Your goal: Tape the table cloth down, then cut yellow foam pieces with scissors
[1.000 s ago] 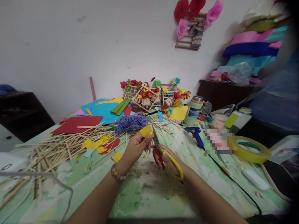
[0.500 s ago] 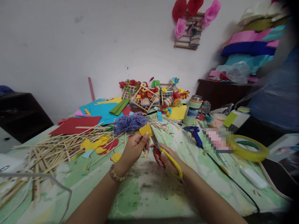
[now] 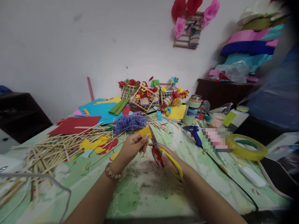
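Observation:
My left hand pinches a small yellow paper piece between thumb and fingers, above the middle of the table. Fingers of my right hand are wrapped round the scissors, which have a yellow and a red handle. The scissor blades point up and to the left, against the right edge of the yellow piece. Whether the blades are parted is hard to tell. Just behind the paper lies a bundle of purple yarn.
Wooden sticks, yellow petals and red paper lie left. At right are a blue glue gun with its black cord, a bottle and a tape roll. Flower-decorated stick frames stand at the back.
My left hand has shifted slightly left and down, and the yellow piece has tilted a little. The right hand with the scissors has barely moved.

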A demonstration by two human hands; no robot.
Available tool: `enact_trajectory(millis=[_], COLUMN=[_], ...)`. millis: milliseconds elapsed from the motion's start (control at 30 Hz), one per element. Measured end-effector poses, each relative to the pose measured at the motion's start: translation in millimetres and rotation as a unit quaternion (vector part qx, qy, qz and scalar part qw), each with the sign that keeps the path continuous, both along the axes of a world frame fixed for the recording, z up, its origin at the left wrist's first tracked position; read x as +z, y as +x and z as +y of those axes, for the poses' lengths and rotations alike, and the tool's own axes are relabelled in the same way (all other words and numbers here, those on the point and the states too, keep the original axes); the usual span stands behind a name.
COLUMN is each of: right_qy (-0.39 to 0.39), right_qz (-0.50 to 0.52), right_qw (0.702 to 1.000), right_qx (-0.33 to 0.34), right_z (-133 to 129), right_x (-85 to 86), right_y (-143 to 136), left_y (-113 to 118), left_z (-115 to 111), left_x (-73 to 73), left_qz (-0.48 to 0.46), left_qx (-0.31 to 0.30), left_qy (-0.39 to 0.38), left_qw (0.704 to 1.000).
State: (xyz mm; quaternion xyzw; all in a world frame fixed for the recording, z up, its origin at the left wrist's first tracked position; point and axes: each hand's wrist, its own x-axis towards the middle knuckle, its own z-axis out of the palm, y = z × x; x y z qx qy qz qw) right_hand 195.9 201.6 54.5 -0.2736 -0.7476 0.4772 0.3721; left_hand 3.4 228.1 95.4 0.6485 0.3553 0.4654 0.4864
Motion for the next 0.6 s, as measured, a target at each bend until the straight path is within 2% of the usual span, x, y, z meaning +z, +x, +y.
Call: enact_trajectory(millis=[600], right_qy=[-0.022], right_qz=[0.037], right_qw=[0.999], right_qx=[0.025], right_z=[4.3], right_x=[-2.7], right_y=[0.7], left_y=[-4.6], left_z=[0.7], left_x=[2.3], left_qz=[-0.024], left_qx=[-0.028], left_qy=[-0.04], left_qw=[0.999])
